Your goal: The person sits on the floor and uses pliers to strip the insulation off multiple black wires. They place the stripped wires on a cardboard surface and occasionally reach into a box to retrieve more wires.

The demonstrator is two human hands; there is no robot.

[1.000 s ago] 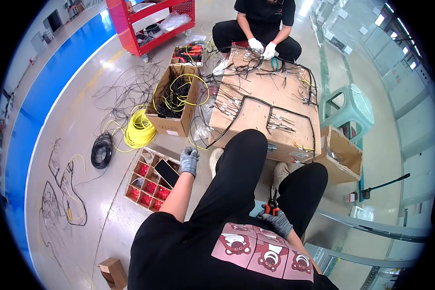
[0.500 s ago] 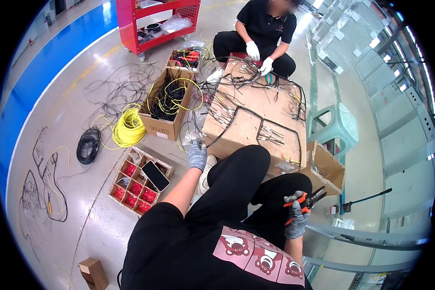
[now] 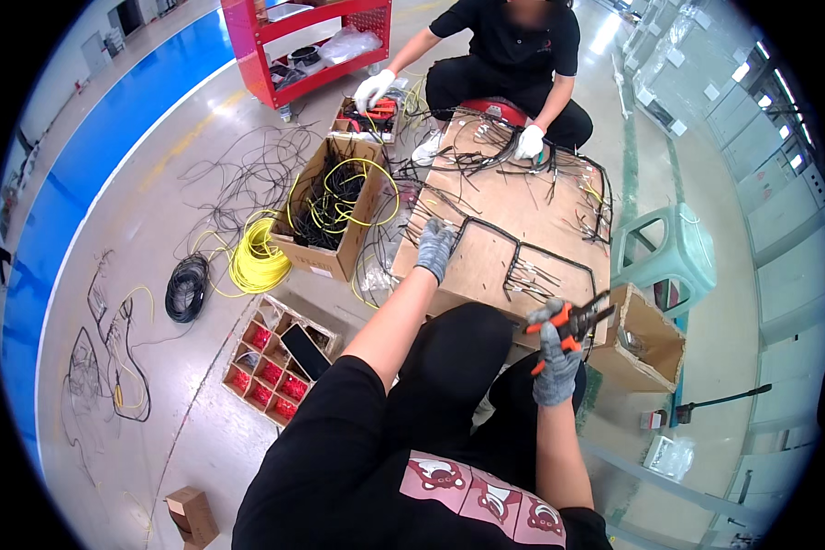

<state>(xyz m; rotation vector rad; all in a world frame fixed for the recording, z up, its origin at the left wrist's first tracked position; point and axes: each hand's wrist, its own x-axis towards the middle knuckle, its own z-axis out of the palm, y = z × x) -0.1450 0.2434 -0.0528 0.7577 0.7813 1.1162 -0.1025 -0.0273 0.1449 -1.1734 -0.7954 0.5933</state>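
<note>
My left hand, in a grey glove, is at the left edge of a wooden board, among short black wires with white labels. Its fingers look bent together, but what they pinch is hidden. A black cable harness runs across the board just right of it, with wire ends branching off. In front of the board's near right corner, my gloved right hand is closed around orange-handled pliers. Their dark jaws stand apart and point to the upper right, with nothing visible between them.
Across the board sits a co-worker in white gloves, one hand at a tool box. Leftward are a carton of cables, a yellow coil, and a divided box with a phone. A green stool and carton stand right.
My left hand has moved up and right from beside the board onto its left edge. The pliers rose slightly in my right hand. The co-worker's one hand reached over to the tool box.
</note>
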